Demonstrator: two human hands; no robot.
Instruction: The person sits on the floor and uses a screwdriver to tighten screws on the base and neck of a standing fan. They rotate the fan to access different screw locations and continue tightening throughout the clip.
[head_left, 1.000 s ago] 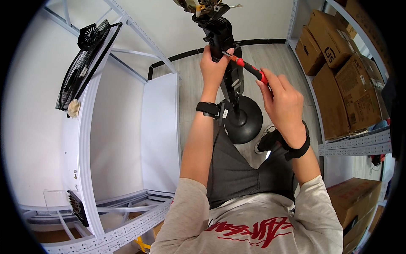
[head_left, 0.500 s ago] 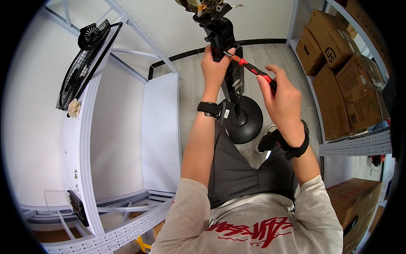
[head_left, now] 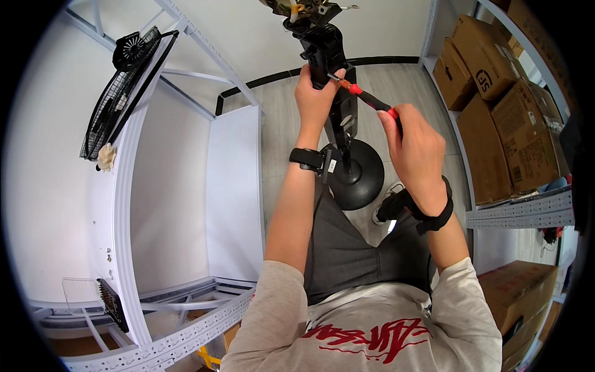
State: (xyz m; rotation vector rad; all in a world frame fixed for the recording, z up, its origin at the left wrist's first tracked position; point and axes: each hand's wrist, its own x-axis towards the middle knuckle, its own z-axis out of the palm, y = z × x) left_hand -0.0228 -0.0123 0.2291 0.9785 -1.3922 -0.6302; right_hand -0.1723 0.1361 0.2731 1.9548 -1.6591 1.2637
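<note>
A black pedestal fan with its grille off stands ahead of me, its upper housing (head_left: 323, 44) tilted and its round base (head_left: 365, 180) on the floor. Metal parts and wires (head_left: 304, 8) show at its top, partly cut off by the picture's edge. My left hand (head_left: 313, 99) is wrapped round the black column below the housing, thumb near the screwdriver's tip. A red and black screwdriver (head_left: 372, 101) points left at the column, its handle held in the fingers of my right hand (head_left: 416, 146). Whatever its tip meets is too small to make out.
On the left, a white shelf (head_left: 124, 217) carries a black fan grille (head_left: 114, 105), a pale flower-shaped piece (head_left: 106, 157), small metal bits (head_left: 109, 254) and a black grid-like part (head_left: 113, 304). Cardboard boxes (head_left: 524, 133) fill the right rack. My shoe (head_left: 387, 204) is beside the base.
The fingers of my right hand have curled closer round the screwdriver handle, and the hand has turned a little. My left hand keeps its hold on the column.
</note>
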